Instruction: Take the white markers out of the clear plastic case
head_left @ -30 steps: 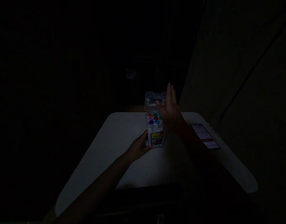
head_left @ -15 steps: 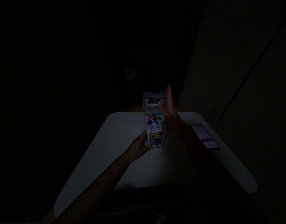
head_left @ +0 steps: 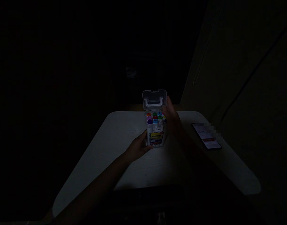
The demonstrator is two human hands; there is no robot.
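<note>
A clear plastic case of markers stands upright on the white table, with a yellow and dark label on its front. Several marker caps in orange, green, red, purple and blue show at its top. Its clear lid, which has a white handle, is raised at the back. My left hand grips the lower left side of the case, thumb and fingers around it. Beside the lid's right edge is my right hand, fingers stretched upward; whether it touches the lid is hard to tell in the dark.
A phone with a lit screen lies on the right side of the white table. A dark cable runs along the wall at the right. The surroundings are very dark.
My right hand has dropped slightly and moved clear of the lid's front, leaving the whole lid and its handle visible. My left hand stays on the case.
</note>
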